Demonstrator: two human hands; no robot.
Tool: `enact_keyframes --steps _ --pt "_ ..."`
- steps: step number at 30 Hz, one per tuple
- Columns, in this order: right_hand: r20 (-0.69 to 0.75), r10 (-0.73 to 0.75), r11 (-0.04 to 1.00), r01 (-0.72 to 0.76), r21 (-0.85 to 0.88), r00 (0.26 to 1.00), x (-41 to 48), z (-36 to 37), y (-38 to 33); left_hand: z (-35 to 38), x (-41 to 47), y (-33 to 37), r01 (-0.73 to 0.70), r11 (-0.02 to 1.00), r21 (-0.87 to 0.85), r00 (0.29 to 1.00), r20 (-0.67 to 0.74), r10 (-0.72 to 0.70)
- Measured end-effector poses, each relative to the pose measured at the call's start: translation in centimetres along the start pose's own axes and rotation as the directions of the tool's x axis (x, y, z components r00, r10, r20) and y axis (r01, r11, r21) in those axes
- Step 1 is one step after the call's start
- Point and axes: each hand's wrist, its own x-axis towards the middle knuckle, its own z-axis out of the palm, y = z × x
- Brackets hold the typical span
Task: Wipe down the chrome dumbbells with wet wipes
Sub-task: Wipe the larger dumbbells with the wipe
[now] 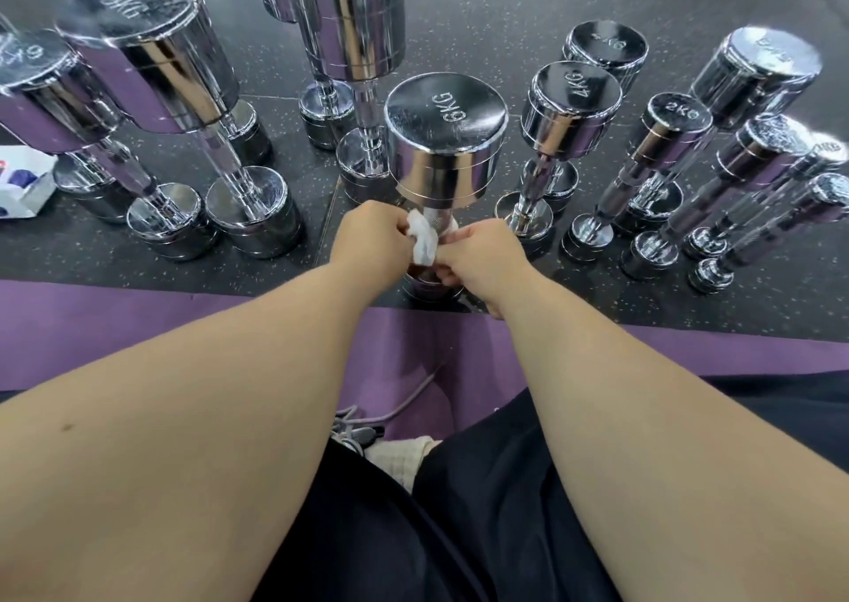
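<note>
A chrome dumbbell marked 6KG (444,142) stands on end on the dark floor right in front of me. A white wet wipe (423,237) is wrapped around its handle below the top head. My left hand (367,243) grips the wipe from the left. From the right, my right hand (482,257) pinches the wipe's other end against the handle. The handle and most of the lower head are hidden behind both hands.
Several more chrome dumbbells stand upright all around: big ones at left (151,64) and behind (349,18), a 4KG (569,110) and smaller ones at right (670,142). A white wipe packet (25,183) lies far left. I sit on a purple mat (138,321).
</note>
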Motion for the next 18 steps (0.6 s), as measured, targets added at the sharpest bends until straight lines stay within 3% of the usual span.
enact_keyframes --steps 2,5,8,11,14,18 --pt "-0.041 0.051 0.988 -0.056 -0.145 0.998 0.3 0.0 0.3 0.7 0.2 0.2 -0.052 0.981 0.186 0.997 0.069 0.040" --pt "-0.140 0.033 0.993 -0.048 -0.106 0.990 0.0 0.1 0.1 1.1 -0.1 0.5 -0.116 0.934 0.338 0.992 0.086 0.092" --pt "-0.151 -0.006 0.999 0.012 0.039 0.988 0.1 0.1 -0.2 0.5 -0.5 0.0 -0.020 0.997 0.079 0.985 0.172 0.006" --pt "-0.131 -0.095 0.994 0.088 -0.059 0.987 -0.2 -0.3 -0.3 -0.5 -1.1 0.0 0.138 0.952 -0.272 0.982 0.159 -0.097" --pt "-0.201 -0.038 0.965 -0.016 -0.262 0.979 -0.5 -0.9 0.6 -0.5 -1.2 -0.4 0.283 0.908 -0.310 0.958 0.133 -0.253" --pt "-0.202 0.117 0.980 -0.146 -0.132 0.972 -0.7 -1.0 1.4 0.3 -2.5 -0.7 0.548 0.773 -0.319 0.818 0.396 -0.417"
